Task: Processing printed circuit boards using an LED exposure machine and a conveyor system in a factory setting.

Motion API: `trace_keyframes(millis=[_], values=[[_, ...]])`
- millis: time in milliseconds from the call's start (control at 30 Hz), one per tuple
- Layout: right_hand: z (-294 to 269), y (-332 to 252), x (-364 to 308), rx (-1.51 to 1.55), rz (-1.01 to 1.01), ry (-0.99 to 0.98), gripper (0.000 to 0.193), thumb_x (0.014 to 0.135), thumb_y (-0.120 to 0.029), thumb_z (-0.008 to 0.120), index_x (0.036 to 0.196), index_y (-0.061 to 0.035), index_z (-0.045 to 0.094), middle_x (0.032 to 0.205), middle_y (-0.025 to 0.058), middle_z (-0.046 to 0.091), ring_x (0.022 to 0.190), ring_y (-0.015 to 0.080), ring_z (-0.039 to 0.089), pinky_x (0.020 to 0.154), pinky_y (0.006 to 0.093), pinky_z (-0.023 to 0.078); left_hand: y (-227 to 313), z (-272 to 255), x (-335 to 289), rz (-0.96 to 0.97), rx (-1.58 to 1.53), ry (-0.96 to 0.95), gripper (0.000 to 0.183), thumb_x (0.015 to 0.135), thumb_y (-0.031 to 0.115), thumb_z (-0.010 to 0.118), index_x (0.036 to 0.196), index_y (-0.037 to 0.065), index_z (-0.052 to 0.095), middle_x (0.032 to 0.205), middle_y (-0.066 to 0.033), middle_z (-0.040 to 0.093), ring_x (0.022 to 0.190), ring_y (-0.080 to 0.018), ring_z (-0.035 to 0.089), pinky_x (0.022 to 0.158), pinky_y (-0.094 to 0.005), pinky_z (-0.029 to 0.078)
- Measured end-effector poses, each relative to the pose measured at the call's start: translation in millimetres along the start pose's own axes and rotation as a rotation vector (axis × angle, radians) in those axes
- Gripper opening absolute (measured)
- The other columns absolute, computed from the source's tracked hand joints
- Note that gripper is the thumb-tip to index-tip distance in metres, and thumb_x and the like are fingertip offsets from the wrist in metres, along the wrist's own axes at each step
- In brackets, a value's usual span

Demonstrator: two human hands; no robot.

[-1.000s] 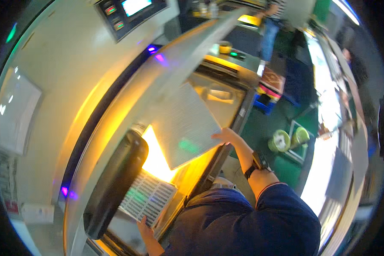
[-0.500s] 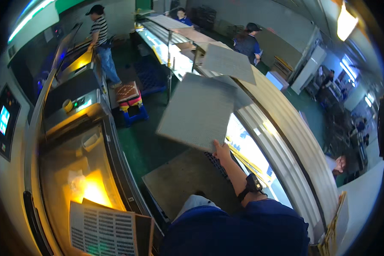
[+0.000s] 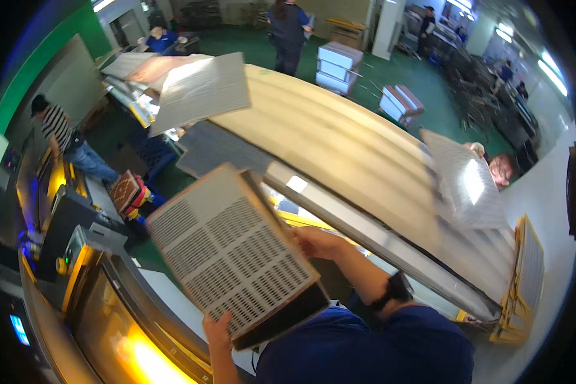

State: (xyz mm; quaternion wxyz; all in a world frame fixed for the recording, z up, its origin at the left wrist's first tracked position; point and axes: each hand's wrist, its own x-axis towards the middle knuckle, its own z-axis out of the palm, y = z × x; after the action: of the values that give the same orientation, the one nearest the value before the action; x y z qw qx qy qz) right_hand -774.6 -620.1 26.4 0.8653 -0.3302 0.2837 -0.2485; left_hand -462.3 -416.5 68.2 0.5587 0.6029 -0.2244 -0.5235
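Note:
In front of me, tilted, is a rectangular panel (image 3: pixel 230 253) with rows of dark slots, a pale grey face and a copper-brown border. My left hand (image 3: pixel 217 329) grips its lower left corner, the thumb lying on the face. At its right edge, my right hand (image 3: pixel 317 242) is closed on the border, its fingertips partly hidden. A dark layer shows along the panel's lower edge; whether it is a second sheet I cannot tell. Just beyond, a dark grey panel (image 3: pixel 221 150) lies beside the long bench. Further back, a shiny pale panel (image 3: pixel 201 93) rests on the bench top.
The long ridged bench top (image 3: pixel 339 141) curves across to the right. A co-worker's hand and head show behind another pale panel (image 3: pixel 464 182). Yellow-edged boards (image 3: pixel 521 281) lean at right. An amber-lit machine (image 3: pixel 134 333) stands at lower left. Other people are further off.
My view has swung right. The plain grey panel has left my right hand, which now grips the slotted panel. That panel has come up from the lower left to the middle.

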Motion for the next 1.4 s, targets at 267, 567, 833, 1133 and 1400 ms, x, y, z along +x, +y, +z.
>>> trace_keyframes(millis=[267, 567, 833, 1133, 1400], values=[[-105, 33, -230, -0.976, -0.598, 1.552, 0.062, 0.090, -0.043, 0.066, 0.135, -0.0028, 0.052, 0.138, 0.0150, 0.054, 0.127, 0.0255, 0.051, 0.104, 0.0477, 0.042, -39, 223, 54, -0.171, 0.373, -0.747, 0.053, 0.087, 0.009, 0.071, 0.134, -0.001, 0.048, 0.121, -0.0117, 0.062, 0.106, -0.0207, 0.063, 0.090, -0.0347, 0.052], [-146, 105, -265, -1.599, -0.316, 1.916, 0.058, 0.092, -0.040, 0.063, 0.135, -0.0022, 0.052, 0.139, 0.0188, 0.052, 0.130, 0.0312, 0.048, 0.107, 0.0526, 0.036, -59, 227, 123, -0.244, 0.404, -0.857, 0.056, 0.092, 0.008, 0.063, 0.143, 0.005, 0.039, 0.136, -0.0108, 0.049, 0.107, -0.0223, 0.061, 0.081, -0.0341, 0.055], [-67, 91, -220, -0.743, -0.818, 1.992, 0.065, 0.100, -0.048, 0.047, 0.152, -0.0155, 0.026, 0.158, 0.0170, 0.026, 0.144, 0.0365, 0.028, 0.114, 0.0526, 0.029, 37, 133, 303, -0.046, 0.183, -0.549, 0.041, 0.099, 0.026, 0.057, 0.136, 0.013, 0.046, 0.128, -0.0063, 0.054, 0.101, -0.0220, 0.062, 0.071, -0.0335, 0.056], [54, -30, -175, 0.462, -1.220, 2.019, 0.096, 0.091, -0.016, 0.066, 0.157, -0.0232, -0.003, 0.144, 0.0131, 0.035, 0.122, 0.0317, 0.046, 0.089, 0.0544, 0.050, 231, 112, 496, 0.086, -0.419, -0.330, 0.063, 0.097, 0.045, 0.055, 0.144, 0.006, 0.038, 0.145, -0.0144, 0.042, 0.128, -0.0303, 0.047, 0.103, -0.0482, 0.041], [107, 32, -162, 0.636, -1.181, 1.573, 0.041, 0.094, -0.012, 0.056, 0.133, -0.0061, 0.045, 0.118, 0.0111, 0.062, 0.100, 0.0265, 0.065, 0.077, 0.0380, 0.058, 223, 74, 573, 0.057, -0.381, -0.611, 0.040, 0.094, 0.008, 0.055, 0.131, -0.007, 0.047, 0.121, -0.0191, 0.061, 0.107, -0.0299, 0.065, 0.095, -0.0395, 0.057]])
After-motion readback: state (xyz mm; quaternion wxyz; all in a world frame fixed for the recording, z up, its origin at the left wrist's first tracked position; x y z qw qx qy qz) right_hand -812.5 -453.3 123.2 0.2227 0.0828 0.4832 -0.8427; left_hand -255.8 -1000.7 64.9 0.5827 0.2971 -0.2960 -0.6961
